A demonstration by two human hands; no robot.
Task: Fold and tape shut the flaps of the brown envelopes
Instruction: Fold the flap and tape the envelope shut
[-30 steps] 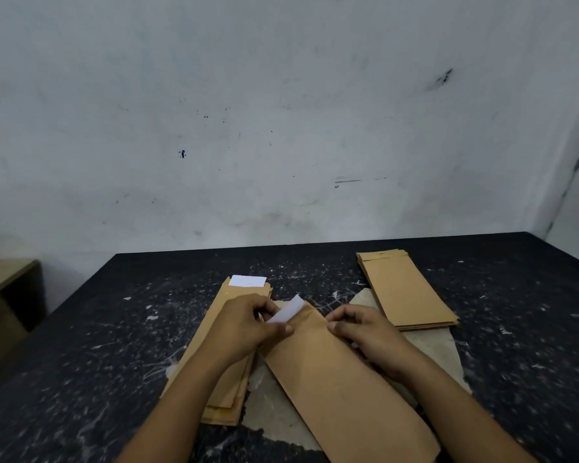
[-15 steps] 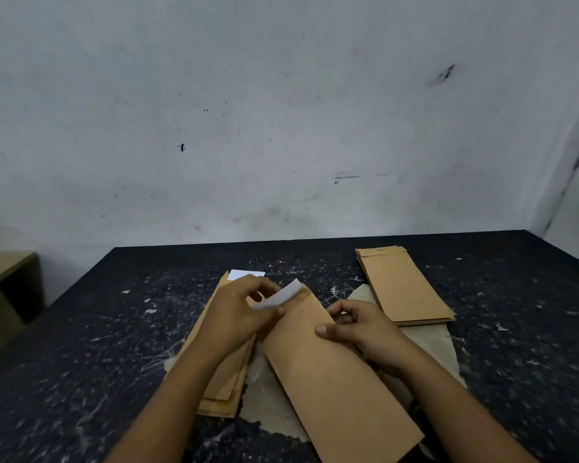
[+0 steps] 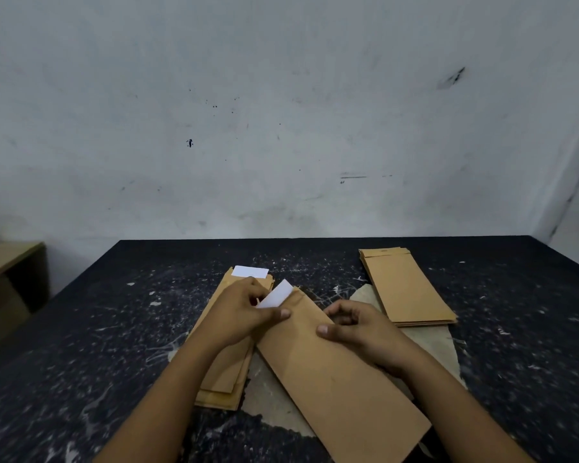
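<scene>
Brown envelope (image 3: 331, 372) pinned w/ my right hand (image 3: 365, 329), left hand (image 3: 244, 312) pinching white strip (image 3: 274, 298) at its top; next: fold flap, stick down.

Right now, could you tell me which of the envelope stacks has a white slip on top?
The left stack, partly under the left hand, has a white slip at its far end. The right stack shows only brown paper.
</scene>
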